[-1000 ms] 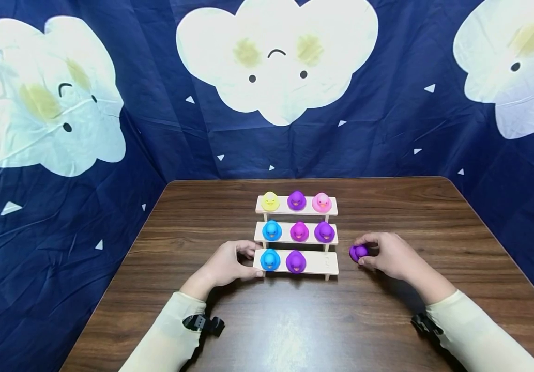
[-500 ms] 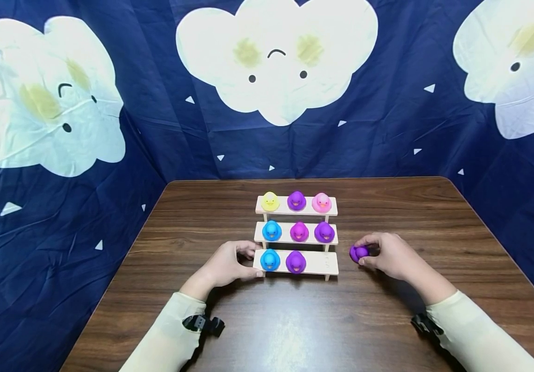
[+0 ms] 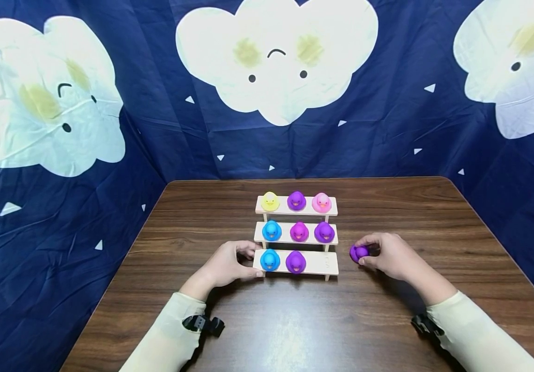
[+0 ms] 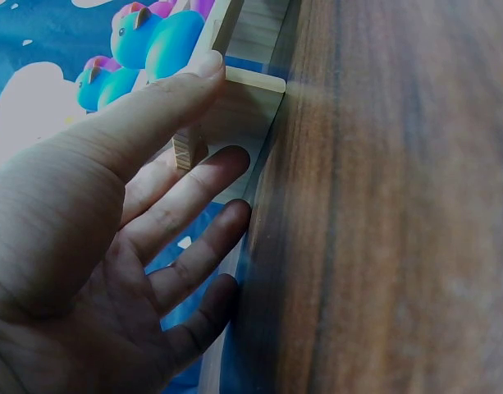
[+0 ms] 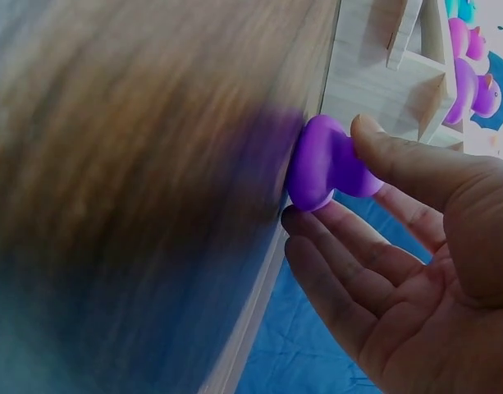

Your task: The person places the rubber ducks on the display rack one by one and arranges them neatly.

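Observation:
A three-tier wooden rack [image 3: 317, 262] stands mid-table, bearing several rubber ducks. My left hand [image 3: 227, 264] holds the left end of its lowest tier, thumb at the front edge and index finger behind; in the left wrist view the other fingers spread below. On that tier sit a blue duck [image 3: 270, 260] and a purple duck [image 3: 296, 262], with bare wood at the right end. Right of the rack, my right hand [image 3: 390, 254] pinches another purple duck [image 5: 321, 164] between thumb and fingers, at the tabletop.
The middle tier carries a blue duck [image 3: 272, 230], a magenta duck [image 3: 299, 232] and a purple duck [image 3: 324, 232]. On top are a yellow duck [image 3: 270, 201], a purple duck [image 3: 296, 201] and a pink duck [image 3: 321, 202]. A blue cloud-print curtain [image 3: 248, 150] hangs behind the wooden table [image 3: 192, 217].

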Available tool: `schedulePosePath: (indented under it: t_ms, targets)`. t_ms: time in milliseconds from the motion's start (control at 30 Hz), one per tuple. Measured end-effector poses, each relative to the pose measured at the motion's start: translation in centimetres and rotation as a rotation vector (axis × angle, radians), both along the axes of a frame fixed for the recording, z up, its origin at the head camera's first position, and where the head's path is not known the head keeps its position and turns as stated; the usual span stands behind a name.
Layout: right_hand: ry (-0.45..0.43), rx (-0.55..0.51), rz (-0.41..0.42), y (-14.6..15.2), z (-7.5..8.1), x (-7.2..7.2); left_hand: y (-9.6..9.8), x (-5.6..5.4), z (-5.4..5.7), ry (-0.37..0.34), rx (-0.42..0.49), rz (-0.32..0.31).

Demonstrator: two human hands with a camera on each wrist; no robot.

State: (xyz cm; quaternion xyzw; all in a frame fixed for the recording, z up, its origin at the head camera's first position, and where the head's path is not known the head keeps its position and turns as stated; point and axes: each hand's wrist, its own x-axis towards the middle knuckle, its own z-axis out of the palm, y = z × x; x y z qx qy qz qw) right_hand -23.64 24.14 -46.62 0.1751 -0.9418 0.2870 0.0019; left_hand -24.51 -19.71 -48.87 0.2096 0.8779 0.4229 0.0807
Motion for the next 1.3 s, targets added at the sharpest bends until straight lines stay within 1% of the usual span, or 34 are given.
schedulePosePath:
  t_ms: [300, 467, 600, 733, 933, 1167, 1300]
  targets:
    - [0.018, -0.034, -0.012, -0.2, 0.2, 0.5, 0.0, -0.1, -0.1, -0.008, 0.003, 0.004]
    - [0.030, -0.085, -0.004, -0.5, 0.6, 1.3, 0.0, -0.1, -0.2, -0.009, 0.006, 0.009]
    - [0.043, -0.144, 0.011, -1.0, 1.1, 2.1, 0.0, -0.1, -0.2, -0.008, 0.000, 0.011]
    - [0.079, -0.182, 0.037, -1.7, 1.5, 2.8, 0.0, -0.1, -0.1, 0.001, -0.009, 0.010]
    - [0.109, -0.236, 0.079, -2.7, 1.8, 3.4, 0.0, -0.1, -0.1, 0.004, -0.011, 0.007]
    - [0.110, -0.227, 0.061, -3.6, 1.6, 3.7, 0.1, -0.1, -0.1, 0.007, -0.013, 0.007]
    - [0.125, -0.205, 0.068, -4.3, 1.5, 3.7, 0.0, -0.1, -0.1, 0.009, -0.017, 0.010]
